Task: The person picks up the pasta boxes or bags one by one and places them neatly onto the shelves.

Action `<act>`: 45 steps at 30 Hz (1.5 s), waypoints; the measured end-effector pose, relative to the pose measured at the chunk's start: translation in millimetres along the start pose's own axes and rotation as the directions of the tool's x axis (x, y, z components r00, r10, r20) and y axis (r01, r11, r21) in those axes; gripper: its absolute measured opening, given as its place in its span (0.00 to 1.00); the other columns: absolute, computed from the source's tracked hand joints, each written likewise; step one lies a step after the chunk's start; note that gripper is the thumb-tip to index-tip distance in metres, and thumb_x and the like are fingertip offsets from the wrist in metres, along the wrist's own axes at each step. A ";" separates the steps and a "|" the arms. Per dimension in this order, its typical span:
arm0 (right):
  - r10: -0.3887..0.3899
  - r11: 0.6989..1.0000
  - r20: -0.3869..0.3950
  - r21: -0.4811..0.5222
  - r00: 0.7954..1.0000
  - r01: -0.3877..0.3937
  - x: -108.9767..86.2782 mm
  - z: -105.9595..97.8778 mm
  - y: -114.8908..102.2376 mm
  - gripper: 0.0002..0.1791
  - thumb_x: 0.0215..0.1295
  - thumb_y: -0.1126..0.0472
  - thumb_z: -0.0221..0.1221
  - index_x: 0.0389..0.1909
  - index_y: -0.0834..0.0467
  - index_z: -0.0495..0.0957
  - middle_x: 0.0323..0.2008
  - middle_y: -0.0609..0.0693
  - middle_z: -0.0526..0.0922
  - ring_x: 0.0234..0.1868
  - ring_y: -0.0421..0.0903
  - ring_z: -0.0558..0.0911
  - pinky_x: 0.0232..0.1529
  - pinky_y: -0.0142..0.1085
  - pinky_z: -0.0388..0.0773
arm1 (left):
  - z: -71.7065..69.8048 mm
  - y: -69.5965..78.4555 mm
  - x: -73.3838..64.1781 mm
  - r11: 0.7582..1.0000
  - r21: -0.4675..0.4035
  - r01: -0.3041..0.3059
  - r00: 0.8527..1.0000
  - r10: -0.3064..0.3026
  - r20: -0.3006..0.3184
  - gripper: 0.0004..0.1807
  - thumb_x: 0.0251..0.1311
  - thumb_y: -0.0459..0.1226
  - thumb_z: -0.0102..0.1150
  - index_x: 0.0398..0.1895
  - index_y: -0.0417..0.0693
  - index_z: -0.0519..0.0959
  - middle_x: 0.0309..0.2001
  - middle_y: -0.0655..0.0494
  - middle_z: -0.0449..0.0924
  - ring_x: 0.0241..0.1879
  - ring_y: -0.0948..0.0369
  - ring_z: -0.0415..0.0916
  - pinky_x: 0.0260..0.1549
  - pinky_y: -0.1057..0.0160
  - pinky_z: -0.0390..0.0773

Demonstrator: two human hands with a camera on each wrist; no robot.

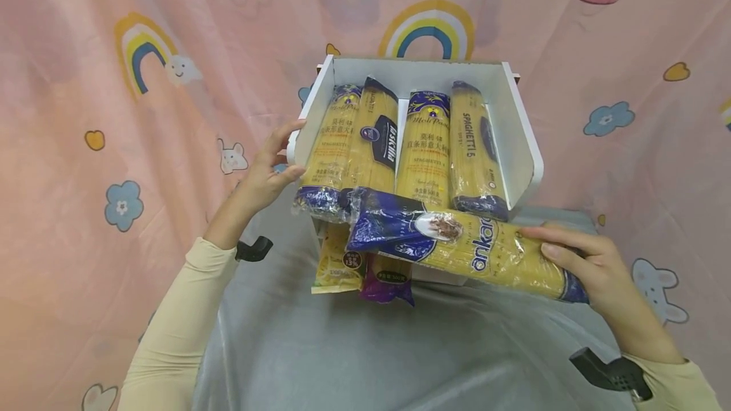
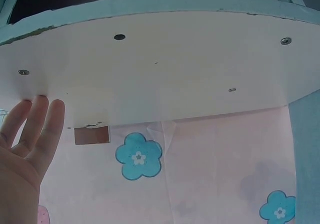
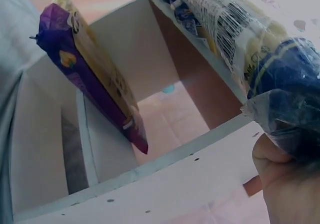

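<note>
My right hand point(image 1: 596, 265) grips the right end of a yellow and blue packet of Ankara spaghetti point(image 1: 516, 255). The packet slants across the front of a white shelf unit point(image 1: 528, 138), its blue left end over the lower ends of the spaghetti packets on the top shelf. In the right wrist view, the thumb point(image 3: 272, 151) lies under the clear-and-blue wrapper end point(image 3: 295, 83). My left hand point(image 1: 265, 173) touches the unit's left side panel point(image 1: 311, 106); in the left wrist view its straight fingers point(image 2: 50, 129) rest against the outer face.
Several spaghetti packets point(image 1: 425, 151) lie side by side on the upper shelf. Below, a yellow packet point(image 1: 337, 265) and a purple packet point(image 1: 388, 281) stick out of the lower compartment. Grey cloth point(image 1: 400, 347) covers the surface; a pink patterned curtain point(image 1: 571, 49) hangs behind.
</note>
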State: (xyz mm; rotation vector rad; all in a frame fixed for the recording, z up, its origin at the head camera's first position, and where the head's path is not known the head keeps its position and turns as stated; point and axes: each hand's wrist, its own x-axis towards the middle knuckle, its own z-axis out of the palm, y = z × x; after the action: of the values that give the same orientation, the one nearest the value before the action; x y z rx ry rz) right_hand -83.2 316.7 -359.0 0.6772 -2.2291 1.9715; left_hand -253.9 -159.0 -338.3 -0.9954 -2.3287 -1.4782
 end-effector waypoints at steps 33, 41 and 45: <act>-0.142 0.912 0.002 0.389 0.990 0.130 -14.9 3.9 9.6 0.27 0.66 0.86 0.29 0.54 0.80 0.74 0.54 0.62 0.83 0.40 0.46 0.87 0.29 0.32 0.85 | 0.3 -0.5 -1.4 1.000 0.024 0.018 1.000 -0.018 0.004 0.53 0.50 0.74 0.51 0.75 0.57 0.55 0.64 0.41 0.68 0.52 0.57 0.73 0.45 0.70 0.77; -0.146 0.902 0.010 0.413 0.989 0.129 -20.2 3.9 16.2 0.27 0.66 0.86 0.28 0.54 0.80 0.74 0.54 0.61 0.84 0.41 0.45 0.87 0.32 0.32 0.85 | 0.0 -1.4 -1.1 1.000 0.011 0.002 1.000 -0.002 0.001 0.53 0.51 0.73 0.52 0.74 0.56 0.55 0.63 0.40 0.69 0.52 0.61 0.73 0.46 0.68 0.78; -0.141 0.889 0.024 0.443 0.990 0.116 -24.2 3.1 22.4 0.28 0.66 0.86 0.27 0.55 0.79 0.74 0.55 0.60 0.83 0.44 0.46 0.87 0.35 0.32 0.85 | 0.2 -1.3 -1.0 1.000 0.011 0.000 1.000 0.000 -0.002 0.53 0.50 0.73 0.52 0.74 0.56 0.56 0.63 0.41 0.69 0.51 0.63 0.73 0.45 0.70 0.78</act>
State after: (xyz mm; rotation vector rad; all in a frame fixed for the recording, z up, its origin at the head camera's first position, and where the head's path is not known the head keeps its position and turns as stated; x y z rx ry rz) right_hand -69.3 321.6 -388.7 0.9068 -1.7087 2.4345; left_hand -253.9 -159.6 -339.9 -0.9916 -2.3325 -1.4646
